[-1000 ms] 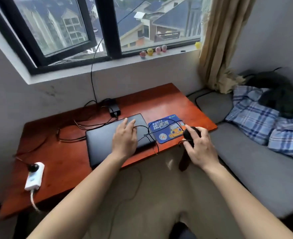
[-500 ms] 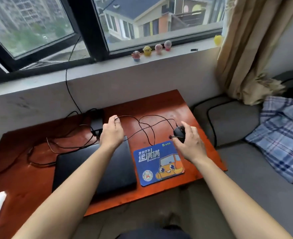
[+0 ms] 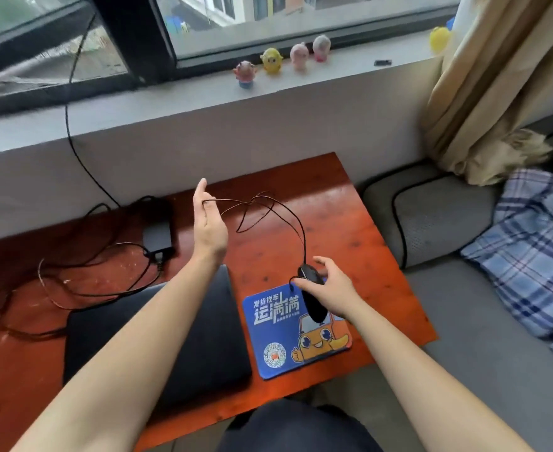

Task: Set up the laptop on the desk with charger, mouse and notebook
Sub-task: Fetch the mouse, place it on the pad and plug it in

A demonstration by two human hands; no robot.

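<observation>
On the far edge of the blue mouse pad (image 3: 296, 331) sits the black mouse (image 3: 311, 282), gripped by the right hand (image 3: 332, 288) with thumb on one side and fingers (image 3: 320, 261) curled around the other. Its thin black cable (image 3: 268, 210) runs from the mouse toward the wall, loops above the red-brown counter (image 3: 327, 216), and ends at the left hand (image 3: 208, 223), raised beyond the pad with the cable pinched between thumb and forefinger while the remaining fingers point up, held close together. Just left of the pad lies the closed dark laptop (image 3: 203, 340), partly hidden under the left forearm. Farther left of the pad, near the wall, rests the black charger brick (image 3: 157, 231), its cords (image 3: 82, 282) tangled across the counter and one lead climbing to the window sill (image 3: 177, 93). Beyond the pad, small toy figures (image 3: 271, 60) stand in a row on that sill. Right of the pad are a grey sofa (image 3: 483, 327), a plaid cloth (image 3: 535, 256) and a beige curtain (image 3: 496, 76).
</observation>
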